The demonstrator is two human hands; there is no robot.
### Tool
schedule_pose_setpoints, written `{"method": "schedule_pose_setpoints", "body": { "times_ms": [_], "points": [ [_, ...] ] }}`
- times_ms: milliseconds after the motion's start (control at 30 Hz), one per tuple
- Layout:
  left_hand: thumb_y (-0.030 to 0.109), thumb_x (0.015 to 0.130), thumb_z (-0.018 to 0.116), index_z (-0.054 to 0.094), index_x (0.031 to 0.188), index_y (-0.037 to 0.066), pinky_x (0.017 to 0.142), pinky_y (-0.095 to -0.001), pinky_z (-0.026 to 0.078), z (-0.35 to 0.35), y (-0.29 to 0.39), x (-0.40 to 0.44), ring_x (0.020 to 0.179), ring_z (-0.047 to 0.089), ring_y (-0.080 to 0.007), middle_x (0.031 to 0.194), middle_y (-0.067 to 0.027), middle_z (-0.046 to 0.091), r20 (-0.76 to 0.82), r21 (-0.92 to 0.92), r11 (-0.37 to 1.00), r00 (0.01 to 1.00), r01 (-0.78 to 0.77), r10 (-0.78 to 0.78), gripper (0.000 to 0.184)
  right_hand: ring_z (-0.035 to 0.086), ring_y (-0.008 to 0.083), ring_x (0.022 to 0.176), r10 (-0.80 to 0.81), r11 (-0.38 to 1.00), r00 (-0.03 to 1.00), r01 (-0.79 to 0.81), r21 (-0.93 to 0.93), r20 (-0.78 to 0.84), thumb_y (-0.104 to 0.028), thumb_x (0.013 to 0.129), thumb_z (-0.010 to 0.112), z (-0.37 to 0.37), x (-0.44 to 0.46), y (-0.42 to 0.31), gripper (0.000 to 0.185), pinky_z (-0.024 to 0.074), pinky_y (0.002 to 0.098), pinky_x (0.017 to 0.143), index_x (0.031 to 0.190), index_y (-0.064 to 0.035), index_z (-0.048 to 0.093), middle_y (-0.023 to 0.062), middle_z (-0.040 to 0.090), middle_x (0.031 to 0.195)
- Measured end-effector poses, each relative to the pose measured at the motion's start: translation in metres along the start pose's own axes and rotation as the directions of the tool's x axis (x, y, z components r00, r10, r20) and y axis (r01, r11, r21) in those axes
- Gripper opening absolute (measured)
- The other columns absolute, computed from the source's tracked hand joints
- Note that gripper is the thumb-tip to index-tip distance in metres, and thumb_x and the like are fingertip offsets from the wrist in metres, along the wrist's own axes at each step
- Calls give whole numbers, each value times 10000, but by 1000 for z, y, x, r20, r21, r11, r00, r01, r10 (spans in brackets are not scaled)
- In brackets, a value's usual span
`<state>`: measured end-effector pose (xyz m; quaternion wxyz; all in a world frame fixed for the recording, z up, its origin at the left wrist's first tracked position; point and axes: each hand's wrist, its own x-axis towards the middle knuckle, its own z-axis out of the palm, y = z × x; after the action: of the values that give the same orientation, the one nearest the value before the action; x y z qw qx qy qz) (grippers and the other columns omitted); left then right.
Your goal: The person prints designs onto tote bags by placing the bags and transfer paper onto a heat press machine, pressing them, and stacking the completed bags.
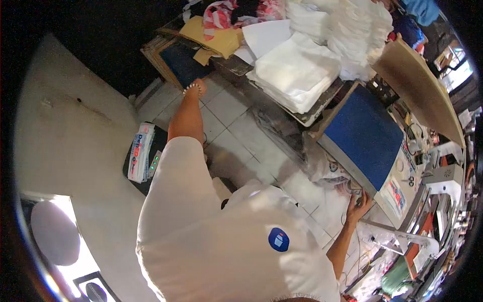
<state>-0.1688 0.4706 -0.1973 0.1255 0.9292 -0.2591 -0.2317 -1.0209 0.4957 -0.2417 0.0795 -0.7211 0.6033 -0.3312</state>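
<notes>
My left hand (197, 86), with a beaded bracelet at the wrist, reaches out to the lower corner of a wooden-framed dark blue panel (173, 63). Its fingers are mostly hidden, so their grip is unclear. Farther right, my right hand (358, 205) is close beside the near corner of a second wooden-framed blue panel (365, 133). The right fingers curl around something small and dark that I cannot make out. A printed sheet (394, 197) lies on the pale surface just past this hand.
A stack of white sheets (297, 70) sits on a dark table, with bunched white cloth (359, 30) behind. Scissors (408, 181) and a grey machine (445, 178) stand at right. A black stool or box (132, 168) bears folded printed bags. Plastic (282, 133) hangs above the tiled floor (249, 133).
</notes>
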Motion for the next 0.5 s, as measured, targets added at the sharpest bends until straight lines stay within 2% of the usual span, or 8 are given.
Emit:
{"method": "schedule_pose_setpoints", "body": {
  "times_ms": [33, 100, 133, 200, 233, 333, 433, 500],
  "points": [
    [295, 888, 659, 607, 1243, 108, 643, -432, 525, -16, 1, 1, 794, 641, -195, 933, -67, 674, -21, -31, 1000, 1000, -2, 2, 405, 486, 416, 1252, -15, 1000, 1000, 15, 7, -1, -312, 849, 727, 4, 23, -18, 516, 333, 525, 1085, 1284, -55, 620, 221, 531, 1361],
    [281, 882, 664, 602, 1250, 116, 637, -430, 522, -38, 12, 1, 786, 637, -192, 918, -66, 669, -53, -82, 996, 998, -25, 21, 408, 466, 404, 1288, -298, 912, 954, 279, -302, -19, -387, 840, 728, 12, 59, -49, 571, 285, 553, 1105, 1303, -75, 610, 191, 514, 1405],
    [273, 878, 667, 600, 1254, 120, 635, -428, 521, -47, 17, 2, 782, 634, -191, 910, -66, 666, -64, -109, 993, 997, -41, 34, 411, 466, 404, 1288, -313, 908, 949, 293, -299, -23, -387, 840, 728, 18, 69, -55, 571, 285, 553, 1105, 1303, -75, 610, 191, 514, 1405],
    [259, 872, 672, 596, 1261, 128, 629, -426, 518, -61, 31, 5, 773, 630, -189, 895, -65, 661, -87, -151, 985, 994, -84, 71, 417, 390, 408, 1370, -258, 949, 966, 259, -181, 33, -498, 834, 705, 30, 87, -62, 682, 224, 579, 1135, 1377, -112, 558, 175, 454, 1480],
    [252, 869, 675, 594, 1265, 132, 627, -425, 517, -67, 39, 5, 769, 628, -187, 888, -65, 658, -95, -171, 980, 991, -104, 89, 421, 390, 408, 1370, -271, 945, 962, 271, -183, 28, -498, 834, 705, 37, 88, -63, 682, 224, 579, 1135, 1377, -112, 558, 175, 454, 1480],
    [230, 860, 683, 587, 1275, 144, 619, -421, 513, -83, 64, 1, 757, 622, -184, 865, -64, 650, -124, -223, 959, 981, -173, 148, 435, 244, 410, 1464, -201, 891, 974, 228, -393, 109, -621, 828, 646, 51, 82, -59, 872, 147, 592, 1170, 1508, -135, 397, 159, 317, 1580],
    [208, 850, 691, 580, 1286, 157, 611, -417, 509, -93, 84, -3, 745, 615, -180, 843, -63, 642, -141, -251, 937, 967, -244, 214, 452, 234, 410, 1467, -187, 892, 974, 224, -393, 130, -631, 820, 649, 51, 81, -55, 891, 147, 593, 1170, 1510, -129, 391, 157, 309, 1584],
    [193, 844, 696, 576, 1293, 165, 605, -415, 507, -90, 93, -7, 736, 611, -177, 828, -62, 636, -132, -271, 918, 956, -288, 261, 466, 203, 387, 1485, -173, 897, 975, 213, -387, 136, -623, 820, 653, 49, 80, -53, 885, 125, 590, 1175, 1523, -165, 372, 136, 281, 1602]
  ]
}}
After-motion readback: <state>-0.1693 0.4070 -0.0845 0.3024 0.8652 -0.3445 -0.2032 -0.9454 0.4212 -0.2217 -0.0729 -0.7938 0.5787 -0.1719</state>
